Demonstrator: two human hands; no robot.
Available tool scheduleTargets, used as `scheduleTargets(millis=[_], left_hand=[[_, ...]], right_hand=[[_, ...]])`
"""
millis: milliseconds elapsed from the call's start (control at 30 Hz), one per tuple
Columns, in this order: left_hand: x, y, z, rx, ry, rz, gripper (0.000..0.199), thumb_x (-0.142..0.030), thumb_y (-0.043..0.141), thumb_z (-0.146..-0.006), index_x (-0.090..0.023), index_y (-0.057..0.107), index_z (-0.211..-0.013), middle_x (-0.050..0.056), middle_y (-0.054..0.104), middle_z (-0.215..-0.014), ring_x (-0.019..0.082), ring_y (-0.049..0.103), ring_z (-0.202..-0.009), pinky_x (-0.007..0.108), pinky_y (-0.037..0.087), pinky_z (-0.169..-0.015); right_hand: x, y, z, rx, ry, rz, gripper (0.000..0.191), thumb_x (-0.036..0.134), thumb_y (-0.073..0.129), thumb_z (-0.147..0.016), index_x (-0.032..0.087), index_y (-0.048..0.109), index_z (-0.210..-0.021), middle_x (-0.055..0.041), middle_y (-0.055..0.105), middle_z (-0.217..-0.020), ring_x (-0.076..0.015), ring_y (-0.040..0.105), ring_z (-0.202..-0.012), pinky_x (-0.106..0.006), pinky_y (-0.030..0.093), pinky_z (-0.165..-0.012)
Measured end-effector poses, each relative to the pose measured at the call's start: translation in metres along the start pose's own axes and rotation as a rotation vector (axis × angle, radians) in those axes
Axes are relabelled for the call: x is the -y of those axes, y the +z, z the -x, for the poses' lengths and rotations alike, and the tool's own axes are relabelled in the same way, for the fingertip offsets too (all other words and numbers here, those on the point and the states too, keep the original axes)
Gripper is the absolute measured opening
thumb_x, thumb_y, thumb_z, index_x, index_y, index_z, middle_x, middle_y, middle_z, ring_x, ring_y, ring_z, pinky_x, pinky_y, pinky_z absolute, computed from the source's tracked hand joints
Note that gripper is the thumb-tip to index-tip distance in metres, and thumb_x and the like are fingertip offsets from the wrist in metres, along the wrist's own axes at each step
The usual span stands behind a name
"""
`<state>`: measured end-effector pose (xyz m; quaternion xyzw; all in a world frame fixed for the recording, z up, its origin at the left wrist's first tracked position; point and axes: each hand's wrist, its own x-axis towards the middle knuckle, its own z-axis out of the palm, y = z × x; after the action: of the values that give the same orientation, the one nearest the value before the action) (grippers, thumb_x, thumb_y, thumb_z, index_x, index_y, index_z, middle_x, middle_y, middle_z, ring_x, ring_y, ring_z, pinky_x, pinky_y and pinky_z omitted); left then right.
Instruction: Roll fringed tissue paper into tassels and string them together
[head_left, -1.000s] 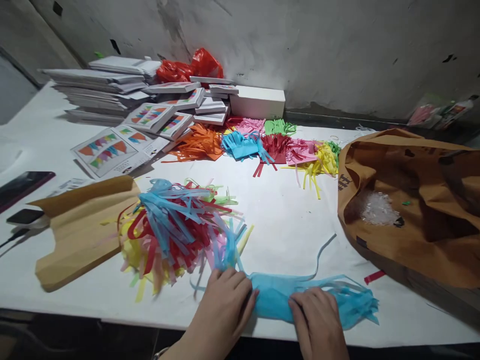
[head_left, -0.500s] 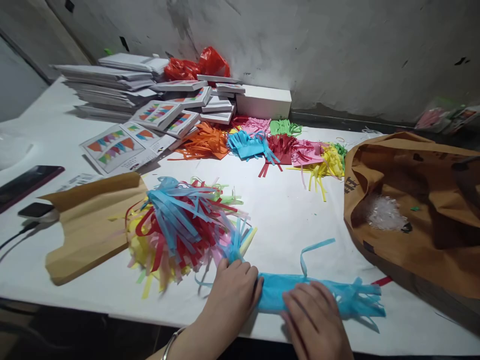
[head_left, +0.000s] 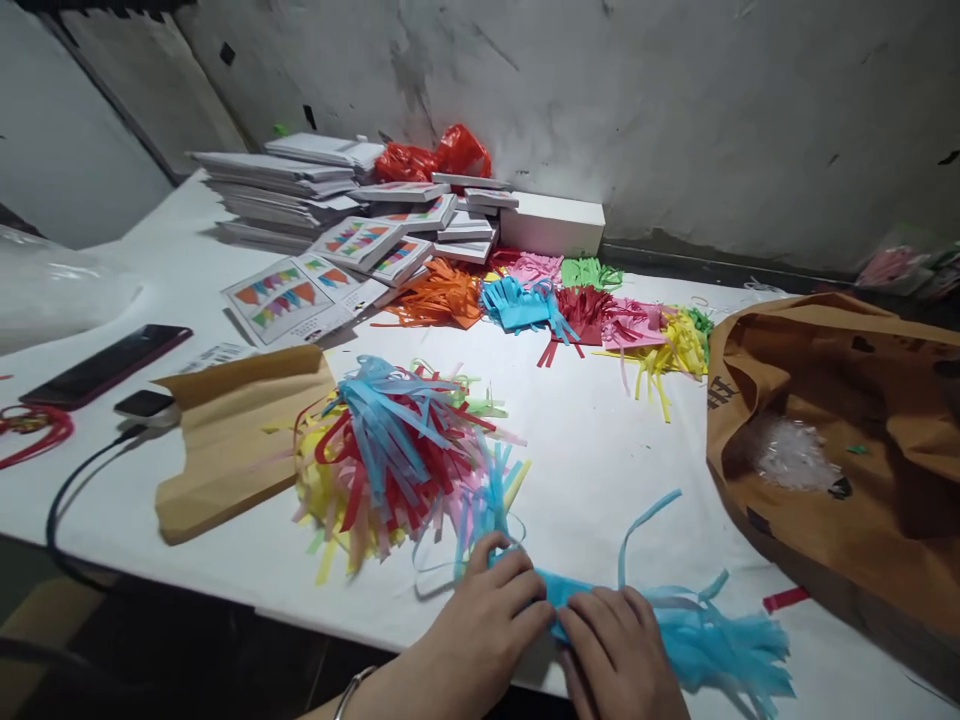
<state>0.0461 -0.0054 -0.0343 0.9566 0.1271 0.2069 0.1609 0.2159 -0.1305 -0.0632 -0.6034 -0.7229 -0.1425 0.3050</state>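
Blue tissue paper (head_left: 564,588) with fringed ends lies near the table's front edge. Its left fringe points up between the colored tassels and my hand, and its right fringe spreads out flat. My left hand (head_left: 501,612) is closed around the left part of the uncut middle band. Close beside it, my right hand (head_left: 624,645) has its fingers bent down over the same band, gripping it. The paper under the fingers is hidden. Left of my hands sits a pile of tissue tassels (head_left: 401,450) in blue, red, yellow, pink and green.
Folded fringes (head_left: 525,303) in several colors line the back. Stacked printed packets (head_left: 360,240) and a white box (head_left: 559,222) stand behind. A brown bag (head_left: 825,380) is at right. Kraft paper (head_left: 240,440), a phone (head_left: 109,365) and a cabled device (head_left: 146,408) lie left.
My hands have come closer together on the blue tissue paper, and the band showing between them is narrower. The view has turned slightly left, showing more of the table's left side.
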Motion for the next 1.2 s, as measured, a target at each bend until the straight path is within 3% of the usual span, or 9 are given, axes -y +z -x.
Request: scheduleTargets(millis=[133,300,533,667,767,867,1000,1100,1200], left_hand=[[0.009,0.002,0.009,-0.046,-0.043,0.073,0.016,-0.010,0.058,-0.094,-0.025,0.063,-0.096,-0.003,0.069,-0.092,0.018,0.056,-0.087,0.041,0.029,-0.096],[0.009,-0.007,0.010,-0.097,-0.134,0.102,0.019,-0.013,0.047,-0.098,-0.022,0.061,-0.090,0.000,0.067,-0.090,0.020,0.056,-0.085,0.040,0.029,-0.090],[0.004,-0.008,-0.014,0.058,-0.328,-0.216,0.022,-0.015,0.048,-0.094,-0.020,0.061,-0.078,0.005,0.064,-0.082,0.026,0.056,-0.081,0.044,0.033,-0.081],[0.007,-0.002,-0.019,0.087,-0.353,-0.291,0.016,-0.016,0.055,-0.091,-0.019,0.061,-0.077,0.005,0.065,-0.084,0.027,0.057,-0.082,0.044,0.034,-0.078],[0.008,-0.003,-0.018,0.068,-0.370,-0.252,0.010,-0.015,0.058,-0.090,-0.019,0.061,-0.081,0.004,0.066,-0.085,0.026,0.058,-0.082,0.045,0.035,-0.079],[0.009,-0.007,-0.016,-0.017,-0.301,-0.146,0.004,-0.020,0.064,-0.089,-0.020,0.061,-0.092,0.005,0.067,-0.097,0.027,0.057,-0.092,0.050,0.034,-0.091],[0.010,-0.010,-0.010,-0.030,-0.063,-0.022,0.005,-0.021,0.065,-0.092,-0.024,0.062,-0.095,0.002,0.067,-0.103,0.024,0.054,-0.104,0.053,0.022,-0.110],[0.012,-0.007,-0.005,-0.013,0.003,0.010,0.013,-0.011,0.059,-0.094,-0.023,0.062,-0.090,0.000,0.067,-0.093,0.020,0.055,-0.095,0.048,0.026,-0.109],[0.014,-0.004,-0.002,-0.046,-0.032,0.057,0.014,-0.010,0.060,-0.092,-0.022,0.063,-0.085,0.000,0.067,-0.088,0.019,0.055,-0.089,0.044,0.032,-0.100]], right_hand=[[-0.007,-0.008,0.009,0.082,-0.042,0.003,0.024,0.010,0.046,-0.097,0.016,0.068,-0.106,-0.0060,0.073,-0.098,-0.0206,0.066,-0.094,-0.040,0.039,-0.097],[-0.003,-0.017,0.014,0.055,0.092,0.052,0.015,0.014,0.052,-0.098,0.016,0.066,-0.102,-0.0077,0.072,-0.096,-0.0242,0.064,-0.095,-0.046,0.038,-0.096],[0.006,-0.010,-0.007,0.083,0.380,0.286,0.020,0.022,0.051,-0.099,0.021,0.058,-0.080,-0.0043,0.064,-0.077,-0.0239,0.059,-0.079,-0.046,0.035,-0.082],[0.006,-0.011,-0.010,-0.046,0.284,0.341,0.012,0.019,0.054,-0.097,0.018,0.065,-0.098,-0.0103,0.070,-0.098,-0.0269,0.064,-0.093,-0.051,0.035,-0.095],[0.012,-0.007,-0.010,-0.040,0.164,0.158,0.014,0.014,0.056,-0.095,0.017,0.067,-0.103,-0.0078,0.072,-0.096,-0.0243,0.067,-0.093,-0.049,0.036,-0.099],[0.018,-0.003,-0.012,-0.005,0.160,0.049,0.016,0.010,0.053,-0.096,0.017,0.067,-0.097,-0.0043,0.071,-0.087,-0.0199,0.067,-0.086,-0.043,0.040,-0.095],[0.018,-0.003,-0.016,-0.017,0.202,-0.023,0.014,0.010,0.052,-0.096,0.018,0.063,-0.090,-0.0024,0.067,-0.082,-0.0161,0.063,-0.078,-0.039,0.040,-0.091],[0.019,-0.002,-0.019,0.034,0.179,-0.009,0.017,0.017,0.048,-0.100,0.018,0.064,-0.099,-0.0045,0.069,-0.089,-0.0186,0.062,-0.083,-0.041,0.037,-0.093],[0.018,-0.003,-0.014,0.077,0.159,0.019,0.027,0.013,0.038,-0.102,0.018,0.065,-0.102,-0.0050,0.069,-0.091,-0.0192,0.061,-0.085,-0.042,0.036,-0.094]])
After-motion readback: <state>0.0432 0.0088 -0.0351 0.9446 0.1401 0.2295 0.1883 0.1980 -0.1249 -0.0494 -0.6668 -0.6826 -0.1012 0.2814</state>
